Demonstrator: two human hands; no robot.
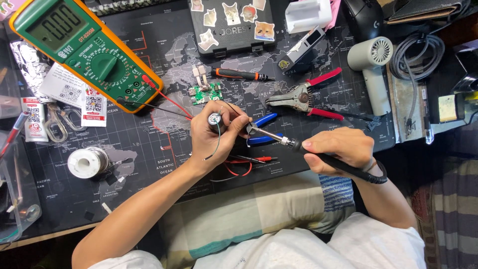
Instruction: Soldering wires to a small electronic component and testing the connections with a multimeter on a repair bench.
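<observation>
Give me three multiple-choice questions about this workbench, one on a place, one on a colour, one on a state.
1. Where does the silver solder spool lie?
A. left of the hands
B. on the black case
C. beside the grey hairdryer-shaped tool

2. What colour are the wire stripper handles?
A. blue
B. red
C. yellow

3. What does the right hand hold?
A. nothing
B. green multimeter
C. black-handled soldering iron

Answers: 1 A, it sits on the mat at the left; 2 B, both handles are red; 3 C, fingers wrap its black grip.

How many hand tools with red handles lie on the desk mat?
1: the red-handled wire stripper, right of the small green circuit board and above the right hand. More could be hidden under the hands.
</observation>
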